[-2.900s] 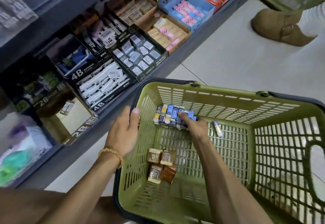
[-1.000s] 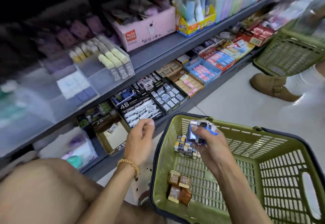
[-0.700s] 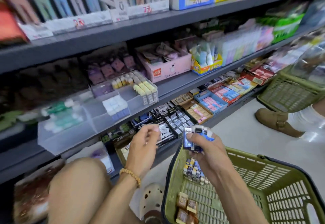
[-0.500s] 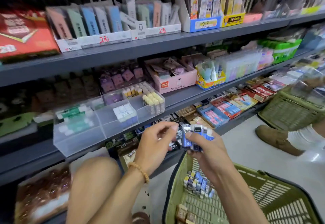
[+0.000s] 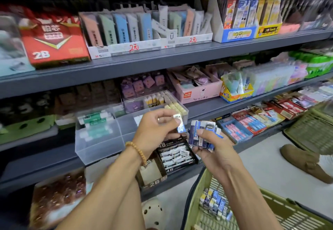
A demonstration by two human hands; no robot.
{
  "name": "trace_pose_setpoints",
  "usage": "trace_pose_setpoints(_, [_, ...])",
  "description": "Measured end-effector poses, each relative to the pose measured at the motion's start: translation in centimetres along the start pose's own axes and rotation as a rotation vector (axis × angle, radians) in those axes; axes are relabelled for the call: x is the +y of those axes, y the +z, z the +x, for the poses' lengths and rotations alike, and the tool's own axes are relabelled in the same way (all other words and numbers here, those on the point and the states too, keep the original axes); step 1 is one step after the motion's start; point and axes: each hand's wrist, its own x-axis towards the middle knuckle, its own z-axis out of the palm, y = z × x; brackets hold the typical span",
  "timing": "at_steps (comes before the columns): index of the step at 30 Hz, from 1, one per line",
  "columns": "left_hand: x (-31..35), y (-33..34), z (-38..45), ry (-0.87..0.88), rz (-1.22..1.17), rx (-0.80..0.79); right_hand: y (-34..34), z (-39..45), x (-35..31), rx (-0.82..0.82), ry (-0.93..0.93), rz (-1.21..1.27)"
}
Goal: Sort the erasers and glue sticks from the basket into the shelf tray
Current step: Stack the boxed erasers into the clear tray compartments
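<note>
The left hand (image 5: 156,127) pinches one small eraser (image 5: 180,124); the right hand (image 5: 211,146) grips a bundle of blue erasers (image 5: 201,134). Both are raised before the clear shelf tray (image 5: 100,139), above the green basket (image 5: 193,210) holding more erasers.

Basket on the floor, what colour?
Olive green basket with a dark rim, slatted walls; seen in the head view, the only view.
</note>
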Motion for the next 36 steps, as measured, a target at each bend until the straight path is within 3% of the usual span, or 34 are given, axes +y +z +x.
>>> trace_pose_setpoints(6, [1.2,-8.3,2.3,0.159,0.503,0.14,3.1,1.9,0.6,-0.022,0.052,-0.031])
trace_pose_setpoints(9, [1.0,-12.1,4.1,0.142,0.744,0.167,4.2,2.7,1.1,-0.05,0.053,-0.056])
trace_pose_setpoints(14, [0.3,-14.1,6.7,0.126,1.098,0.026,5.1,3.3,1.9,-0.052,0.055,-0.076])
trace_pose_setpoints(19, [-0.6,-13.9,8.5,0.225,1.374,-0.057,5.1,3.7,2.3,-0.044,0.051,-0.078])
trace_pose_setpoints(24, [-1.4,-14.0,9.1,0.315,1.49,-0.163,4.7,3.8,2.4,-0.039,0.046,-0.081])
trace_pose_setpoints(32, [-1.9,-14.0,9.8,0.229,1.571,-0.202,4.5,3.9,3.0,-0.059,0.064,-0.075])
trace_pose_setpoints(36, [-0.4,-13.6,8.9,0.267,1.441,-0.144,4.6,3.9,3.0,-0.088,0.072,-0.051])
